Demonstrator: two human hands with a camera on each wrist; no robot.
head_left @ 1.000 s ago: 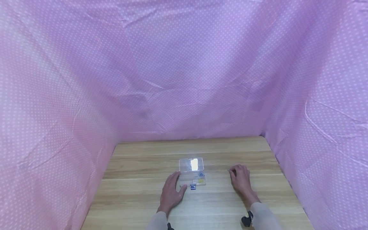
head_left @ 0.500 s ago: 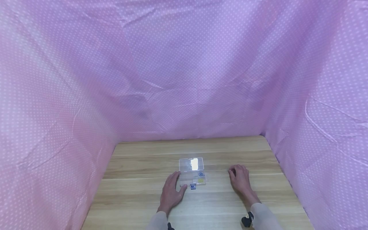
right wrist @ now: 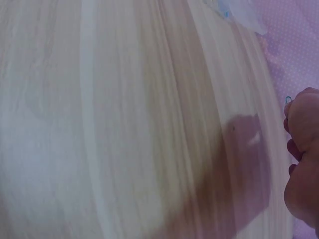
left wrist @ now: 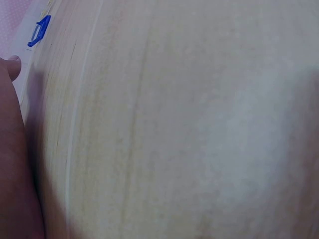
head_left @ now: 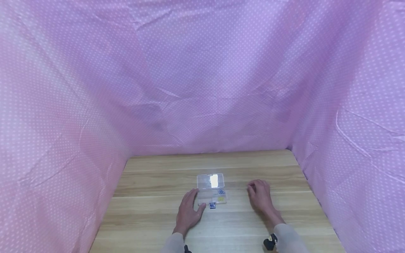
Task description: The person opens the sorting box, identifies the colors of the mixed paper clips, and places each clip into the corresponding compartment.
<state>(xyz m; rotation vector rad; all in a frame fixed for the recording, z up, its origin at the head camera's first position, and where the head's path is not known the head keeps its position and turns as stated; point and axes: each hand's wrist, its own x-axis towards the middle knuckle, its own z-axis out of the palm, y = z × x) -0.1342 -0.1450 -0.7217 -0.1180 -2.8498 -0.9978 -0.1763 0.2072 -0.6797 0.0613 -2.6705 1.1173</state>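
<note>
In the head view a clear plastic box lies on the table with its lid folded back. Its right-hand compartments hold small blue pieces and yellow pieces. A blue latch juts from the front. My left hand rests at the box's left end, thumb by the front edge and fingers along the side. To the right of the box, above the wood, my right hand pinches a small blue-green wire loop, like a paper clip, seen at the fingertips in the right wrist view.
The wooden table runs back to a pink-purple dotted cloth, which also rises along both sides. Black straps with a device sit at the wrists.
My right hand has shifted slightly left and away from me, toward the box. The left hand and the box stay where they were.
</note>
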